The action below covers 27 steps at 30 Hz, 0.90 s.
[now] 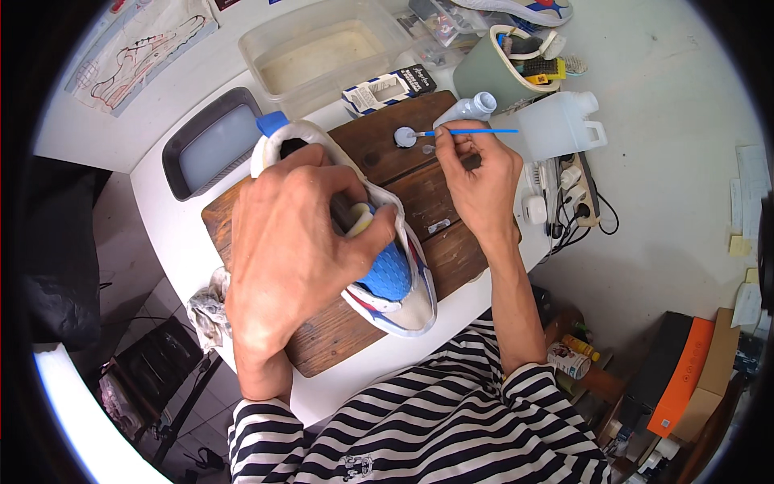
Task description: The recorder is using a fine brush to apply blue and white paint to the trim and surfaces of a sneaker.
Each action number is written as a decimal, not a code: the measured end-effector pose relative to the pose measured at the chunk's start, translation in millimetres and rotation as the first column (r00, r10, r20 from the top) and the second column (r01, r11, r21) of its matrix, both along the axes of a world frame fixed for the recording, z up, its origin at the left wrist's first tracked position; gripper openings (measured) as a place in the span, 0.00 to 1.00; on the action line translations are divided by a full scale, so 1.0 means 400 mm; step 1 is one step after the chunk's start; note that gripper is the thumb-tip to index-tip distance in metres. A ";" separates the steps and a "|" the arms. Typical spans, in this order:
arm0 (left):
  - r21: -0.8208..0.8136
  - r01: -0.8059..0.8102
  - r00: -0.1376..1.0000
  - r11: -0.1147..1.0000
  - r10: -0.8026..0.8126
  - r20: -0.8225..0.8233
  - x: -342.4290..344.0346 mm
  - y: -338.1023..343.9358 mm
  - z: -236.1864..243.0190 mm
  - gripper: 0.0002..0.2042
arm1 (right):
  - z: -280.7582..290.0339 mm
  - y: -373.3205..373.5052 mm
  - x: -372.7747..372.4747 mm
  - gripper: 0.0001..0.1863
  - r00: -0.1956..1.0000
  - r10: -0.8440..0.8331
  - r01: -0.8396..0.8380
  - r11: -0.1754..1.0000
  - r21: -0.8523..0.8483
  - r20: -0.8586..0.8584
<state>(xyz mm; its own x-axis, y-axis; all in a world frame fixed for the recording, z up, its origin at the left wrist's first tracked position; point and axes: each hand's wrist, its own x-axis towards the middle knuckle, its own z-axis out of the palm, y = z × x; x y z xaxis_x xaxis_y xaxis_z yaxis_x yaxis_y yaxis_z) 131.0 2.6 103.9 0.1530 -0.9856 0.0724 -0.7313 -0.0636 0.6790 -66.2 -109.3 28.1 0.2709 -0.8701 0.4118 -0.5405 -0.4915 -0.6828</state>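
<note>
A white sneaker [409, 308] with blue and red parts lies on a dark wooden board [326, 343], its toe toward me. My left hand [294, 230] is closed around the shoe at its opening, hiding much of the collar and tongue. In my right hand [480, 173] a thin blue-handled paintbrush [500, 131] is pinched between thumb and fingers. The brush tip is at a small round cap [405, 137] with pale paint in it. An uncapped bottle of pale blue-grey liquid [472, 106] is just beyond my right hand.
A grey tray of cloudy liquid [181, 171] stands at left, a clear plastic tub [278, 68] behind. Farther right are a small box [371, 98], a green tool bucket [476, 77], a white jug [556, 129] and a power strip [592, 206]. A crumpled rag [211, 310] lies near left.
</note>
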 end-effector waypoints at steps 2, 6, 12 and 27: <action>-0.026 -0.008 1.000 1.000 0.008 -0.005 0.008 -0.005 -0.005 0.12 | -0.009 -0.004 0.000 0.06 1.000 0.004 -0.004 1.000 -0.010 0.007; -0.025 -0.019 0.999 1.000 0.018 -0.032 0.026 -0.017 -0.016 0.13 | -0.012 -0.005 0.000 0.07 1.000 -0.006 0.006 1.000 0.013 0.021; 0.027 0.037 0.999 0.999 -0.037 -0.010 0.045 -0.022 -0.017 0.13 | -0.026 -0.008 -0.002 0.07 0.999 -0.018 0.016 0.999 0.033 0.044; 0.003 0.060 0.997 0.998 -0.059 -0.058 0.048 -0.020 -0.040 0.13 | -0.004 0.156 -0.165 0.10 0.618 -0.105 -0.301 0.884 0.358 0.779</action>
<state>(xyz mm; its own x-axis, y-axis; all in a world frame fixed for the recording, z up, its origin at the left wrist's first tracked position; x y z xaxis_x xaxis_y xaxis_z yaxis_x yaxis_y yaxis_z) 150.2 -5.5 87.8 0.0979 -0.9934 0.0602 -0.6935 -0.0248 0.7200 -132.2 -47.1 26.6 0.1302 -0.9851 0.1120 0.3095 -0.0669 -0.9485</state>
